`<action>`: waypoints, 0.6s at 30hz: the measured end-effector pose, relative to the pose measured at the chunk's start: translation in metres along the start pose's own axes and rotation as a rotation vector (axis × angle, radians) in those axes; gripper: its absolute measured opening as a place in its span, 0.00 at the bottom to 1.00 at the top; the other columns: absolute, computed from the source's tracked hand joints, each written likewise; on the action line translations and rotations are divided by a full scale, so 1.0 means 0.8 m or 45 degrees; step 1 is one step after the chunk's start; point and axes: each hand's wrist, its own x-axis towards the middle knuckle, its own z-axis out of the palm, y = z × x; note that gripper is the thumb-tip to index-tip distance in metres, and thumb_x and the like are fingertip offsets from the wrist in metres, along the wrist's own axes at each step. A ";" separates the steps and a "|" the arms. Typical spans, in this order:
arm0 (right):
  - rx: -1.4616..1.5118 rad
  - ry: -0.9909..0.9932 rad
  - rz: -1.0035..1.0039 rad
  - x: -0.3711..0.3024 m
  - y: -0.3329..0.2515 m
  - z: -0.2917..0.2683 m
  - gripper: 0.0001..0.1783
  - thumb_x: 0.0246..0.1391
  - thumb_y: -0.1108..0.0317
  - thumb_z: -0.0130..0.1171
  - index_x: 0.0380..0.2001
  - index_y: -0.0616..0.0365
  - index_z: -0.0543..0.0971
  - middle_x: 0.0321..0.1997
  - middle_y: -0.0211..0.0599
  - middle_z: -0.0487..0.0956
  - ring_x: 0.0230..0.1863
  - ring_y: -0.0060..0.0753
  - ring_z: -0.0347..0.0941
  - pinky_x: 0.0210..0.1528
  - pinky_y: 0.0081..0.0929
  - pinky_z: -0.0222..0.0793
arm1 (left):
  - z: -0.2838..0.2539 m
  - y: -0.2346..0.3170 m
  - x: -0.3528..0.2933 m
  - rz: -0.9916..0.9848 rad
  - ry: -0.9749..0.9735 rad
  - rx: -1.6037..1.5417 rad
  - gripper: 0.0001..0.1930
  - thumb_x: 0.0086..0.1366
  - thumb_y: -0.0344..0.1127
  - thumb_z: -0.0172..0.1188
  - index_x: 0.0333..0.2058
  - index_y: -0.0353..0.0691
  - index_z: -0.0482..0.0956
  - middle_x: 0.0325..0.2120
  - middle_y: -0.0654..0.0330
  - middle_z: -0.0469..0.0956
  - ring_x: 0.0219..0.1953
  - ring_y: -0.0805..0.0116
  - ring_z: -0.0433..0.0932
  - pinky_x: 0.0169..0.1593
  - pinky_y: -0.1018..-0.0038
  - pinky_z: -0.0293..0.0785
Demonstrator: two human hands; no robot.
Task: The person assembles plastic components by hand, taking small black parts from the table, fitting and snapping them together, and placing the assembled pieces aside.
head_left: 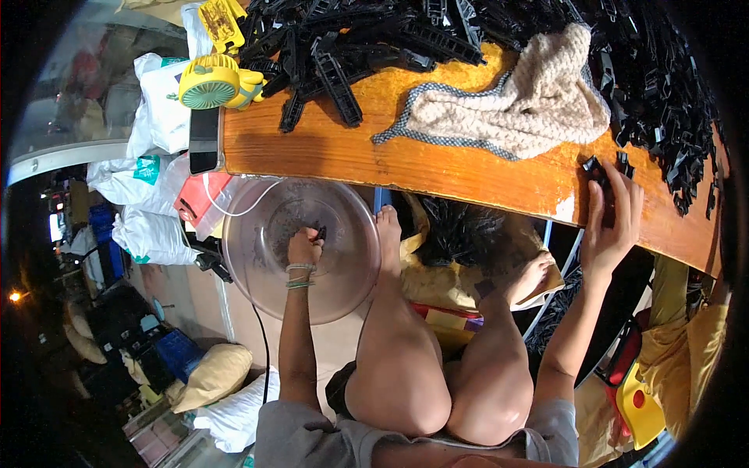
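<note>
Black part [321, 233] in curled left hand [305, 248] over basin [347, 269]; right hand [613, 207] outstretched, loosely spread, hold unclear.

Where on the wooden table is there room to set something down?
The table is bare along its near edge, between phone and right hand, below the cloth. Black parts crowd its far side and far-right corner.

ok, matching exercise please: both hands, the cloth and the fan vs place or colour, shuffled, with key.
1. Left hand
2. Right hand
3. Cloth
4. Fan

A. Cream with dark edging
B. Over or in the clear basin, small black piece at its fingers
C. Yellow with a greenish grille
D. At a black part by the wooden table's near edge

Pairs: 1-B, 2-D, 3-A, 4-C
</note>
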 end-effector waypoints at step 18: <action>1.704 -0.071 0.953 0.003 -0.035 -0.043 0.23 0.65 0.64 0.48 0.59 0.65 0.66 0.34 0.35 0.73 0.22 0.19 0.66 0.19 0.14 0.58 | -0.211 0.389 0.012 1.084 -0.524 -2.191 0.19 0.56 0.12 0.55 0.45 0.37 0.67 0.43 0.39 0.75 0.36 0.66 0.78 0.42 0.71 0.76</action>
